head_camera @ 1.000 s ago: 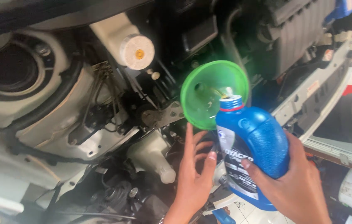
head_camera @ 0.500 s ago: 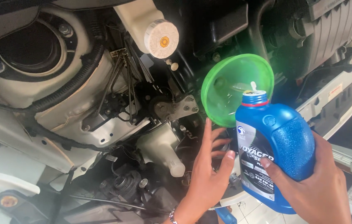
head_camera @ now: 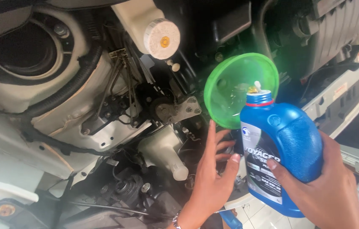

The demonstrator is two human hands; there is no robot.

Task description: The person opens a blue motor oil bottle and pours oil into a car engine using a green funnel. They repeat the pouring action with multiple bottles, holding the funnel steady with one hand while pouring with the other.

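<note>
Gripping blue oil bottle (head_camera: 282,150), right hand (head_camera: 327,186) tips its neck into green funnel (head_camera: 234,87); left hand (head_camera: 211,178) open, fingers spread just below the funnel.

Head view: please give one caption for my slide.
Right hand tips blue bottle into green funnel; left hand below it.

Funnel (head_camera: 234,87): translucent green plastic, smooth and glossy, wet film inside. Oil bottle (head_camera: 283,148): blue plastic, semi-gloss, with a pebbled grip panel, a glossy printed label and a red neck ring. Reservoir (head_camera: 145,25): cream plastic, matt, dusty cap; corrugated hose (head_camera: 67,91): black ribbed plastic; bracket (head_camera: 183,109): dull bare metal.
</note>
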